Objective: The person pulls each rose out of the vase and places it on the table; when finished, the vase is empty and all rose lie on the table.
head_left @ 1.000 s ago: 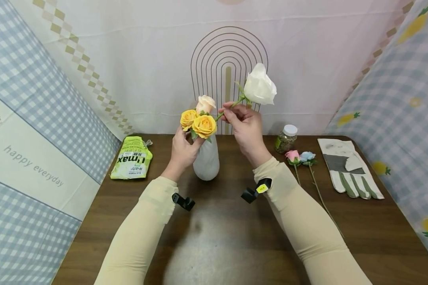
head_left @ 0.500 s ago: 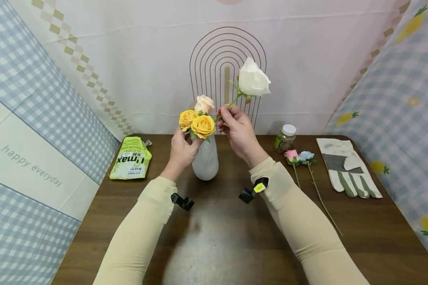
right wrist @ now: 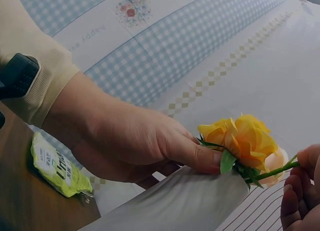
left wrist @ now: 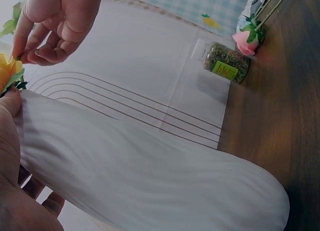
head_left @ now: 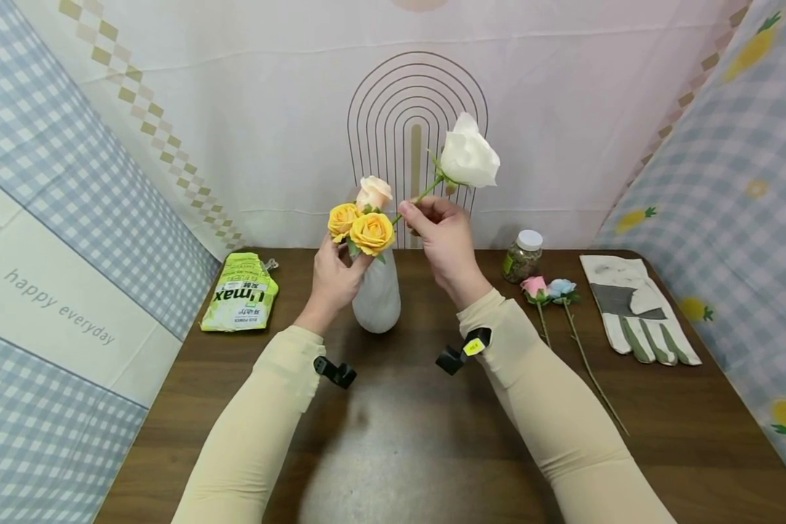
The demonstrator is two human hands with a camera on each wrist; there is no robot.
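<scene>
At mid-frame, a white vase (head_left: 376, 297) is gripped by the left hand (head_left: 336, 275); a white rose (head_left: 469, 155) is stem-pinched by the right hand (head_left: 447, 240).

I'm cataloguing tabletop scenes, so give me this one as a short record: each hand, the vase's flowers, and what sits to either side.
Left hand: grips the vase near its mouth
Right hand: pinches the white rose by its stem
Flowers in vase: two yellow roses, one peach rose
White rose's stem end: hidden
Left side: bag
Right side: jar, pink rose, blue rose, glove
</scene>
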